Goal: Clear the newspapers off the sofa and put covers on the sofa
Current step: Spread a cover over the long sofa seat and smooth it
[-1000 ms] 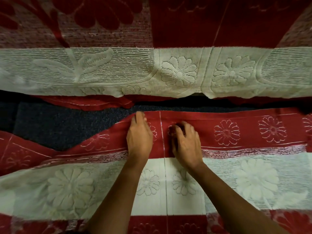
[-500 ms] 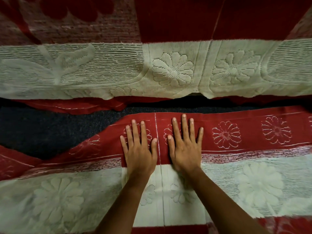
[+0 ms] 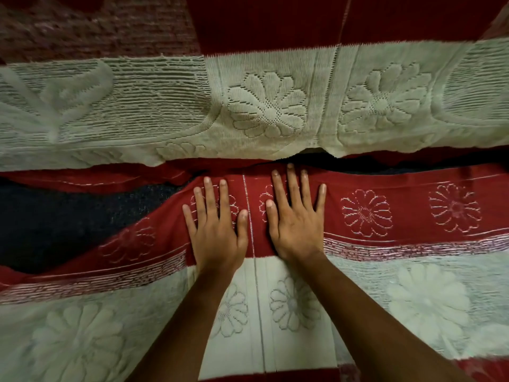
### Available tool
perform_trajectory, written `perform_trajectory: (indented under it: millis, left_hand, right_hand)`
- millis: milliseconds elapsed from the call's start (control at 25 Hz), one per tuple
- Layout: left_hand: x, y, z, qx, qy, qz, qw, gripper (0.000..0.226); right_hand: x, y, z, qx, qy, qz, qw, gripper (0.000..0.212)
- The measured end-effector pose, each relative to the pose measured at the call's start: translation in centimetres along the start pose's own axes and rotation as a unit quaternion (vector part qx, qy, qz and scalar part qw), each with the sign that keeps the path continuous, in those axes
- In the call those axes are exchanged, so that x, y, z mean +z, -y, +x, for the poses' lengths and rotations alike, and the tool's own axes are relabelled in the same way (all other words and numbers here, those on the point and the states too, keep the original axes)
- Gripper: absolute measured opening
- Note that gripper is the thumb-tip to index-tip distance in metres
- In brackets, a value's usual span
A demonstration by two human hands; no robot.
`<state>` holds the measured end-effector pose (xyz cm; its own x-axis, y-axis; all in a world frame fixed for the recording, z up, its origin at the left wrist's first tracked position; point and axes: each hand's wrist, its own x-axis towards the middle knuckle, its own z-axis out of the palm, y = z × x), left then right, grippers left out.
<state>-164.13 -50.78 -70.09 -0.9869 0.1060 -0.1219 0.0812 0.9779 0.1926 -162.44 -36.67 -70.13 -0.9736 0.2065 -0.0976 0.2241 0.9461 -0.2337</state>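
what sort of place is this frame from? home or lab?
Probably a home, close over a sofa: a red-and-cream floral backrest cover, a matching seat cover pressed flat by the left hand and right hand, and dark upholstery showing between the covers.

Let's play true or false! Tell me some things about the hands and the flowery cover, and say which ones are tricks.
1. The left hand and the right hand lie flat, side by side, on the red band of the seat cover. True.
2. The right hand is a fist. False: its fingers are straight and spread.
3. Dark sofa fabric shows uncovered, to the left of the left hand. True.
4. A newspaper lies under the hands. False: only the cover is under them, and no newspaper is in view.
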Motion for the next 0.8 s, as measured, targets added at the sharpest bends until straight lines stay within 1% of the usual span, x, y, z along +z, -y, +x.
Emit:
perform_trajectory:
  millis: [160,320,440,520,600,680,760,800]
  left_hand:
    - [-0.6,-0.4,-0.2,0.001,0.005,0.008,1.000,0.067]
    - [-1.7,0.4,-0.5,0.018,0.033,-0.055,0.998,0.068]
    - [-3.4,2.3,-1.2,0.031,0.012,-0.105,0.994,0.058]
    - [-4.8,4.2,-1.4,0.029,-0.022,-0.117,0.992,0.049]
    - [-6.3,7.4,-1.5,0.016,-0.050,-0.140,0.989,0.042]
    - [-7.8,12.1,-1.6,0.001,-0.063,-0.144,0.988,0.041]
    - [-9.4,17.8,-1.9,-0.024,-0.051,-0.146,0.988,0.045]
    - [-10.1,20.7,-2.3,-0.040,-0.031,-0.147,0.988,0.049]
  right_hand:
    - [-0.6,0.0,-0.2,0.003,0.011,0.013,1.000,0.055]
    - [-0.7,1.6,-1.7,0.001,0.029,0.030,0.999,0.058]
    - [-0.3,4.7,-3.4,-0.019,0.054,0.043,0.997,0.061]
    - [0.0,7.0,-3.9,-0.015,0.075,0.039,0.996,0.063]
    - [0.1,9.9,-4.1,0.005,0.092,0.034,0.995,0.060]
    - [0.2,13.9,-4.6,0.018,0.104,0.054,0.993,0.053]
    - [1.0,18.8,-5.6,0.013,0.095,0.079,0.992,0.050]
    - [1.5,21.3,-6.1,0.006,0.080,0.088,0.993,0.048]
